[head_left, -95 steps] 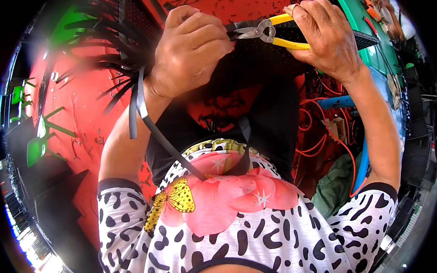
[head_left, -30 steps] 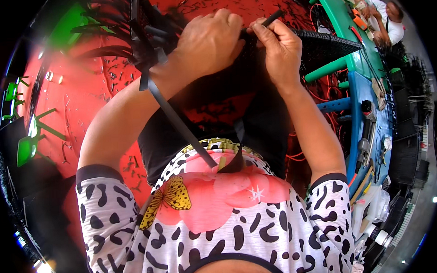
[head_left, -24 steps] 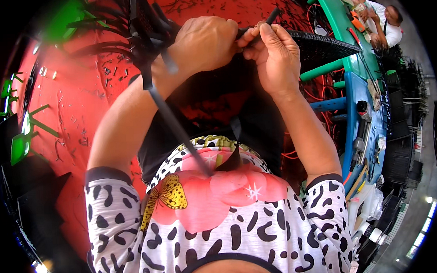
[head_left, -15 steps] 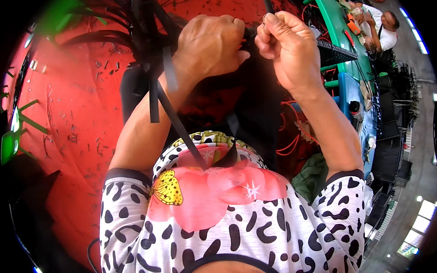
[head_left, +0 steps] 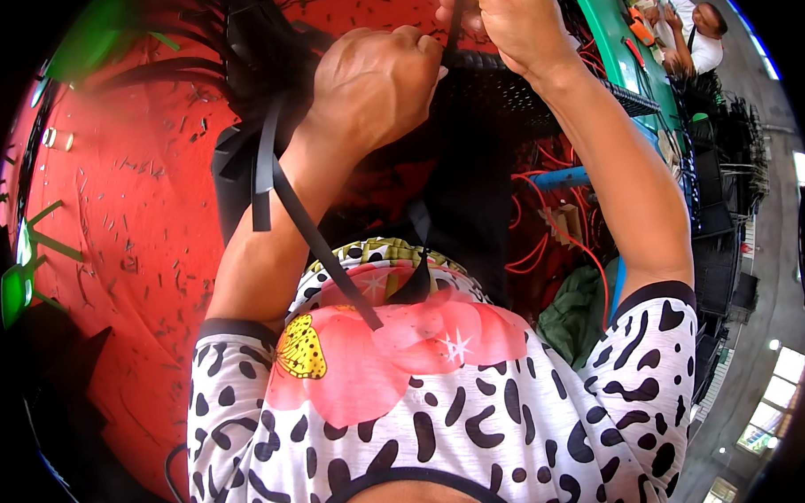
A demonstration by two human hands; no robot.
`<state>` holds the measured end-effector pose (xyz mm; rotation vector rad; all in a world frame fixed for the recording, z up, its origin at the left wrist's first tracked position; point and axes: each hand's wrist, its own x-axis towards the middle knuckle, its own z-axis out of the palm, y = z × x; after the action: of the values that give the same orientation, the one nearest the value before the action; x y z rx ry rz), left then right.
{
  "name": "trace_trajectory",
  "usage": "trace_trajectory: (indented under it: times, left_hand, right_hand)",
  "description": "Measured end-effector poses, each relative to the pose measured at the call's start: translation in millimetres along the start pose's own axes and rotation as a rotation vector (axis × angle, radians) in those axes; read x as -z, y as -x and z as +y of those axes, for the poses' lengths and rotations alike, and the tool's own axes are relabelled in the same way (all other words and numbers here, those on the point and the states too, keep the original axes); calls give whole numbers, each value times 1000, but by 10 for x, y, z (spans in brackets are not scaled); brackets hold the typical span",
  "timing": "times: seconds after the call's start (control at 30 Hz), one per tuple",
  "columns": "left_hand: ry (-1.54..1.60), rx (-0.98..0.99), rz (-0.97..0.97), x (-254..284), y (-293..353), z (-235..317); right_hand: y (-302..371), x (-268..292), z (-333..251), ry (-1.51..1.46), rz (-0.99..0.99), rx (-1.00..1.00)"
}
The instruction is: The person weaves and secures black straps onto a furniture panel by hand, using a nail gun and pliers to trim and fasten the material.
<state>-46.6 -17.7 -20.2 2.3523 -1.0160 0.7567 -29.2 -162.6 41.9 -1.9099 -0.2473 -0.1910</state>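
Let the loose black strip (head_left: 324,245) nearest you hang clear. Beyond it, your left hand (head_left: 377,86) is clenched, on what I cannot tell, with the black woven panel (head_left: 503,93) just to its right. Farther off, your right hand (head_left: 514,24) pinches a dark strip (head_left: 454,30), which probably wants a flat, even pull.

the flat strips (head_left: 327,245) look like smooth black plastic with a dull sheen, while the woven panel (head_left: 499,93) has a rough, pitted face. from here the green tabletop (head_left: 607,24) seems slick and plasticky. the printed shirt (head_left: 479,426) is thin matt cloth, the green bundle (head_left: 569,321) crumpled fabric, the red floor (head_left: 137,278) smooth, with fine creases.
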Motion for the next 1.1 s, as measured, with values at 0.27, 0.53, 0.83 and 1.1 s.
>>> trace_trajectory:
  times: [0.27,0.53,0.83,1.1]
  left_hand:
    - [-55,-34,5,62,21,-6]
    - [-108,-41,28,94,29,40]
    - [-87,-120,34,180,47,0]
    - [-120,-95,61,96,22,5]
  right_hand:
    - [379,23,-240,-105,57,-49]
    - [430,48,-258,-173,55,-8]
    - [567,55,-200,-173,97,88]
    - [67,15,-57,6,83,84]
